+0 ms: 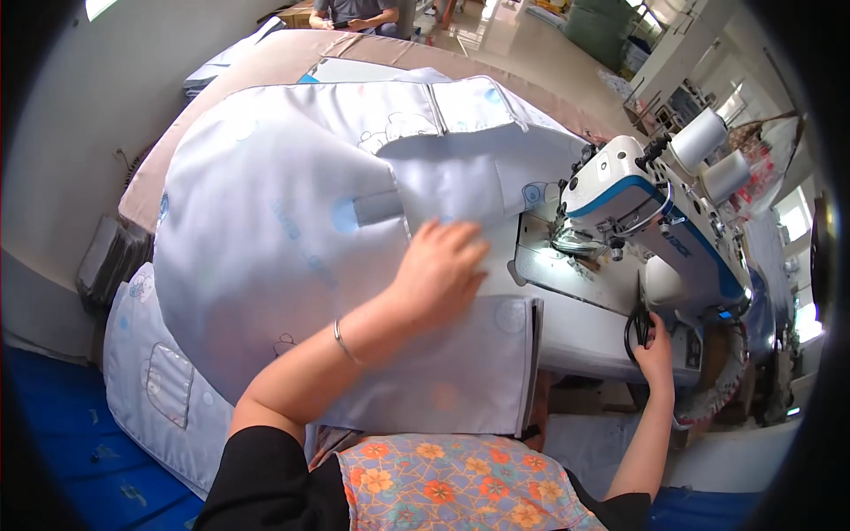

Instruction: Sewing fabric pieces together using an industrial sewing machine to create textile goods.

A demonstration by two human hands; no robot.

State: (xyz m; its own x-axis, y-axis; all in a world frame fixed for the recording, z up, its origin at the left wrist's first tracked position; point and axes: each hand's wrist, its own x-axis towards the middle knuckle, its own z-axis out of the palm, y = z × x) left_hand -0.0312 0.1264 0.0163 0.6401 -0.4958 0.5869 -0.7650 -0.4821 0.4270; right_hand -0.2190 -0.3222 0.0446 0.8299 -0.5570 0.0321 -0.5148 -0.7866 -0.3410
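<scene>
My left hand, a silver bangle on its wrist, hovers over pale grey-blue fabric with a faint printed pattern. Its fingers are bent and smeared by motion, so whether they hold anything is unclear. At the right end of the machine table, my right hand grips a pair of scissors by black loop handles; the blades are hidden. Between the hands, to the far side, stands a white and blue sewing machine, its lamp shining on the needle area. A dark grey patch lies on the fabric.
White thread cones stand behind the machine. Another quilted grey piece with a pocket hangs at the left, near stacked cloth. A person sits at the far side. The machine table shows beside the fabric's dark-bound edge.
</scene>
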